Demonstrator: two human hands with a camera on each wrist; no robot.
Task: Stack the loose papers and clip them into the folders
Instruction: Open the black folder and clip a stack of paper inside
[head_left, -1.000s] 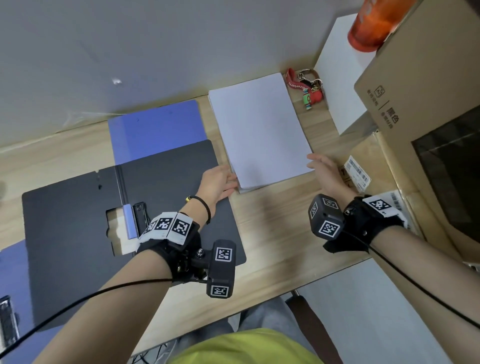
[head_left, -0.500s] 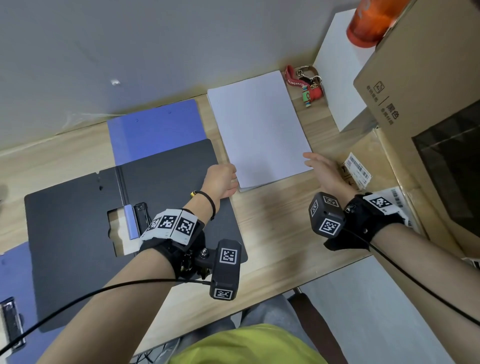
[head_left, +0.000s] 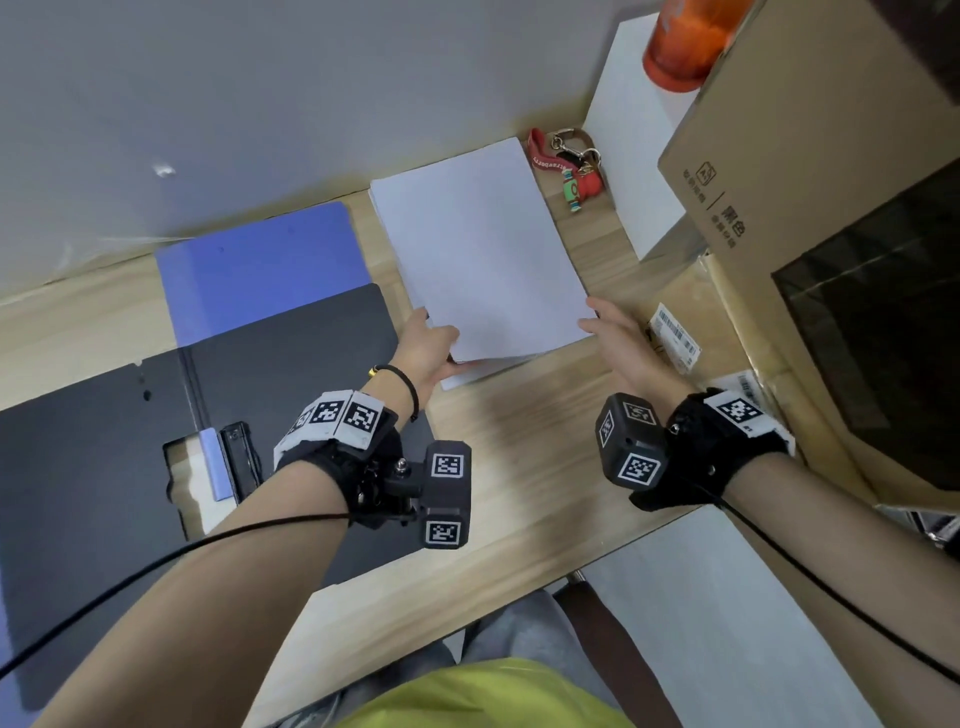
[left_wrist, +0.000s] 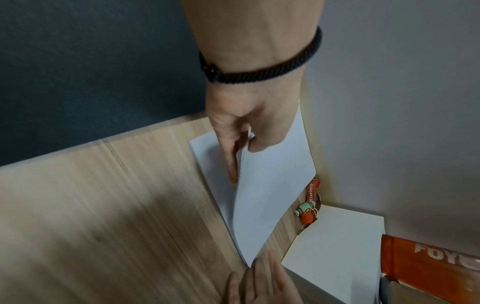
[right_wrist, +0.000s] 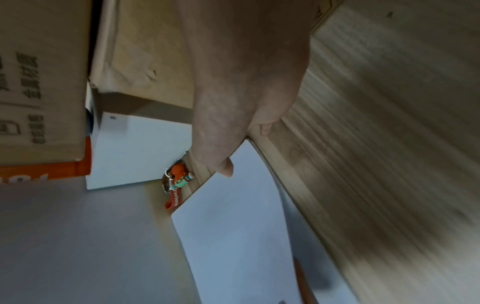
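A stack of white papers (head_left: 483, 249) lies on the wooden desk near the wall. My left hand (head_left: 428, 345) pinches the upper sheets (left_wrist: 272, 185) at their near left corner and holds them raised off the lower sheets, one finger (left_wrist: 230, 164) stretched underneath. At the near right corner my right hand (head_left: 605, 325) touches the paper's edge (right_wrist: 233, 226) with straight fingers. An open black folder (head_left: 291, 364) with its clip (head_left: 236, 457) lies to the left, overlapping a blue folder (head_left: 260, 265).
A red keychain (head_left: 569, 171) lies just right of the papers, beside a white box (head_left: 634, 130). Large cardboard boxes (head_left: 805, 156) and an orange bottle (head_left: 680, 47) crowd the right side. The desk's front edge (head_left: 467, 613) runs below my wrists.
My left hand has slid from the stack's near left edge in under the top sheets and lifted that corner. The right hand has stayed at the near right corner.
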